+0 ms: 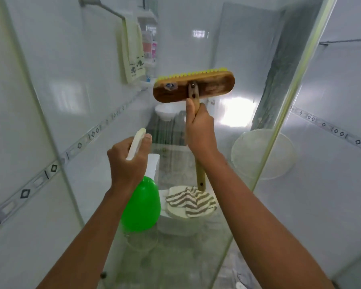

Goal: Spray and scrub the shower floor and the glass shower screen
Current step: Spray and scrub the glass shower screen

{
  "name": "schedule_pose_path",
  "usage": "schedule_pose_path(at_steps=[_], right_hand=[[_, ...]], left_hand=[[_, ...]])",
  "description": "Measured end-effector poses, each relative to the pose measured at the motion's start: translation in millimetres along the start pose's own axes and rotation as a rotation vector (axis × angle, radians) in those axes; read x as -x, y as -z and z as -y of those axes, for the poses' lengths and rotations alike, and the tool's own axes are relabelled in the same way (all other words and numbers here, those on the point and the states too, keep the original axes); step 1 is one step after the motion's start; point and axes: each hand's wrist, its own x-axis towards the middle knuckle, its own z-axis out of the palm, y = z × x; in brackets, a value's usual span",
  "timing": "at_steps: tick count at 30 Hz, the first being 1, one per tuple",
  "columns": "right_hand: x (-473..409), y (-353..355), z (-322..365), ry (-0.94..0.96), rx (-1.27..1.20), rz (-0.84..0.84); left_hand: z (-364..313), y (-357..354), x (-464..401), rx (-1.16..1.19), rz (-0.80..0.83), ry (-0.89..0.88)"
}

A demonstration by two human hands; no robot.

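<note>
White-tiled bathroom walls with a band of grey diamond trim surround a narrow shower stall, seen from above through the wearer's head camera.

At the centre, a scrub brush (193, 86) with a wooden head and yellow bristles is held up at about chest height. Its head lies crosswise, long axis left to right, bristles facing away from the viewer. Its wooden handle (200, 174) runs straight down from the head's middle, its free end hanging just above a striped cloth (191, 202).

The right hand (200, 130) grips the handle close under the head, fingers wrapped round it and thumb pressed up along the shaft.

Lower and to the left, the left hand (126, 161) holds a green spray bottle (141, 205) by its white trigger top (135, 143), fingers curled round the neck and thumb on top. The nozzle points forward, away from the body.

A glass shower screen (279, 126) stands just to the right of the brush, its edge running diagonally up the frame. The brush hand is the nearer one to it; the bristles would probably have to turn rightward to meet the pane. The spray hand sits well apart from that glass.

A pale towel (131, 49) hangs on the left wall.
</note>
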Motion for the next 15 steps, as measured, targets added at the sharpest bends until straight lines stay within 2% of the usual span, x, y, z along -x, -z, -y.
schedule_pose_path(at_steps=[5, 10, 15], right_hand=[[81, -24, -89, -0.046, 0.031, 0.126], [189, -47, -197, -0.29, 0.017, 0.248], [227, -59, -249, -0.333, -0.016, 0.424]], left_hand=[[17, -14, 23, -0.012, -0.027, 0.112], [47, -29, 53, -0.047, -0.055, 0.208], [68, -44, 99, -0.135, -0.119, 0.318]])
